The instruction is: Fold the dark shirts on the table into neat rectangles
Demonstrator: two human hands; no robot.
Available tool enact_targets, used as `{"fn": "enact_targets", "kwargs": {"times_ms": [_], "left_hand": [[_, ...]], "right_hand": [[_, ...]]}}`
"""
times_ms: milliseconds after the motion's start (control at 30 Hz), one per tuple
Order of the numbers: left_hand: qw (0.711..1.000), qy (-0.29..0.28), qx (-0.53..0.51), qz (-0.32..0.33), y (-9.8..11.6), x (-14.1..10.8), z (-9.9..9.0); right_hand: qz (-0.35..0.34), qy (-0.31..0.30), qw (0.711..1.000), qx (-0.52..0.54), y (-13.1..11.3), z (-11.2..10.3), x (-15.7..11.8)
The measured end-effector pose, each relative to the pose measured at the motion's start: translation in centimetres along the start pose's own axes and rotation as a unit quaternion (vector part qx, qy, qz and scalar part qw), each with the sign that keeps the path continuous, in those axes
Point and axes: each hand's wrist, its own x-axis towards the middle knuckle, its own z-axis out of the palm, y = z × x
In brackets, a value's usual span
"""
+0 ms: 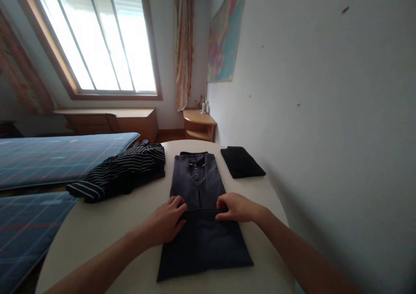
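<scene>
A dark shirt point(198, 190) lies face up in front of me, narrowed to a long strip, its buttoned collar pointing away. Its upper part looks grey, while the lower part is darker navy, with a straight edge running across between them. At the left end of that edge, my left hand point(170, 220) has its fingers curled on the cloth. My right hand point(237, 207) pinches the cloth at the right end, thumb and fingers close together. The fingertips of both hands are partly hidden.
The shirt rests on a round pale table point(130, 237). A crumpled black-and-white striped garment point(126, 170) lies at left, and a folded black garment point(242, 162) at right. A wall point(325, 134) runs along the right; plaid mattresses point(65, 157) are at the left.
</scene>
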Motion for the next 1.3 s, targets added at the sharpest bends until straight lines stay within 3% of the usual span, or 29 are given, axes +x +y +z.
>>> {"fn": "enact_targets", "kwargs": {"times_ms": [267, 667, 800, 933, 1033, 1133, 1300], "left_hand": [[0.999, -0.034, -0.025, 0.004, 1.7, -1.8, -0.1], [0.999, -0.018, -0.049, -0.007, 1.2, -1.2, 0.1], [0.999, 0.017, -0.049, -0.015, 0.5, -0.5, -1.7], [0.993, 0.113, -0.027, -0.023, -1.3, 1.9, -4.0], [0.986, 0.162, -0.002, -0.041, -3.4, 4.7, -4.7], [0.986, 0.154, 0.013, -0.055, -5.3, 7.2, -3.6], [0.991, 0.116, 0.004, -0.07, -7.0, 9.1, -0.3]], "right_hand": [[0.021, -0.054, 0.998, -0.03, -1.2, 0.3, -2.3], [-0.023, -0.118, 0.993, 0.022, -0.8, -1.4, -1.7], [-0.054, -0.066, 0.996, 0.04, -0.7, -3.0, -1.5], [-0.093, 0.071, 0.993, 0.028, -0.4, -5.1, 0.5], [-0.075, 0.167, 0.983, -0.008, 0.3, -5.5, 3.2], [-0.049, 0.2, 0.978, -0.045, 1.6, -4.4, 5.9], [-0.005, 0.171, 0.985, -0.035, 3.5, -1.6, 8.5]]}}
